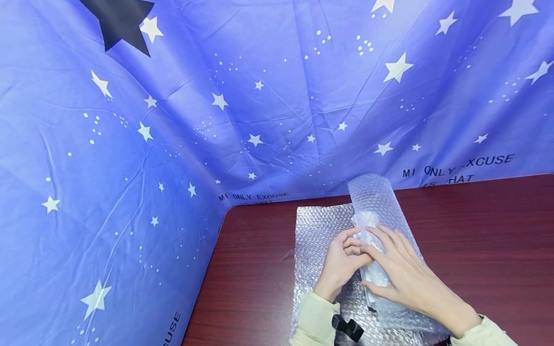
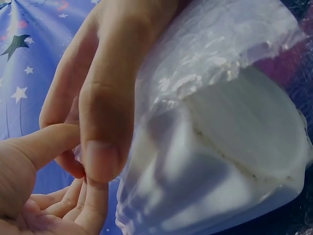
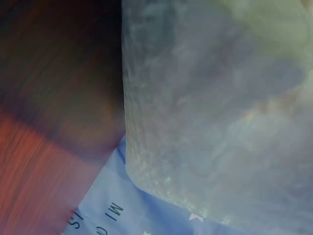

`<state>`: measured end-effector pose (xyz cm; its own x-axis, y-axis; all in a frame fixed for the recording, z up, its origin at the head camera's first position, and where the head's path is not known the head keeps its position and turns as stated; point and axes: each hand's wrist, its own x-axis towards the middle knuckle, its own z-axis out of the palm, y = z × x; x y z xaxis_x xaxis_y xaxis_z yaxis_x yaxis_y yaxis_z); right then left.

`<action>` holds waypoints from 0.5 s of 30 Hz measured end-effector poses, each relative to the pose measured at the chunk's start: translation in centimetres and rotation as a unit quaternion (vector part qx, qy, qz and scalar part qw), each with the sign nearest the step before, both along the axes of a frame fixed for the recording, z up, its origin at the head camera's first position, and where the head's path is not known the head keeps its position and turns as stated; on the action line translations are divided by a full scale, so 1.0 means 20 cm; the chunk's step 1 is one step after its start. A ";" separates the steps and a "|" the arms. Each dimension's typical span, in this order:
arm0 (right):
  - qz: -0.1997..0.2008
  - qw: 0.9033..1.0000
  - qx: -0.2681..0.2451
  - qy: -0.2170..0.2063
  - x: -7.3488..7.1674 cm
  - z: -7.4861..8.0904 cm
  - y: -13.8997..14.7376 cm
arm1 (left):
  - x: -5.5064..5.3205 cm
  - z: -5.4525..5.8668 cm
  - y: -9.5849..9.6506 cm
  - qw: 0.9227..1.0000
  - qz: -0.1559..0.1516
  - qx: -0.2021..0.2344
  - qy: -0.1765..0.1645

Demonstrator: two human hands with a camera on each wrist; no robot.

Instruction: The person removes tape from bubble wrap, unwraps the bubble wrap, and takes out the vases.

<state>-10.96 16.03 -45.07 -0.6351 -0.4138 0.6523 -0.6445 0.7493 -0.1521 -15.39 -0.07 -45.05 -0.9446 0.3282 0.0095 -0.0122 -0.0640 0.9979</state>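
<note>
Your left hand [image 1: 341,262], I can't tell if pinching anything, bends its fingers against your right hand [image 1: 404,276], which spreads over the white bundle [image 1: 374,273] that might come undone if the bubble wrap [image 1: 375,192] past your fingertips slips.

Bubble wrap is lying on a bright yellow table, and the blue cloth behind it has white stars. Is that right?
Almost! The table is dark red, not bright yellow, as the head view shows. The bubble wrap does lie on it, and the blue cloth behind has white stars.
</note>
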 end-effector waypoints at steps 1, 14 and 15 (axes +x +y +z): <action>-0.001 1.000 -0.001 0.000 0.00 0.00 0.00 | 0.00 0.00 0.00 1.000 0.000 0.002 -0.001; -0.022 0.999 -0.024 -0.001 0.04 0.03 0.02 | 0.03 0.03 0.04 1.000 0.005 0.011 0.008; -0.024 0.999 -0.025 -0.001 0.04 0.03 0.02 | 0.04 0.04 0.05 1.000 0.005 0.011 0.009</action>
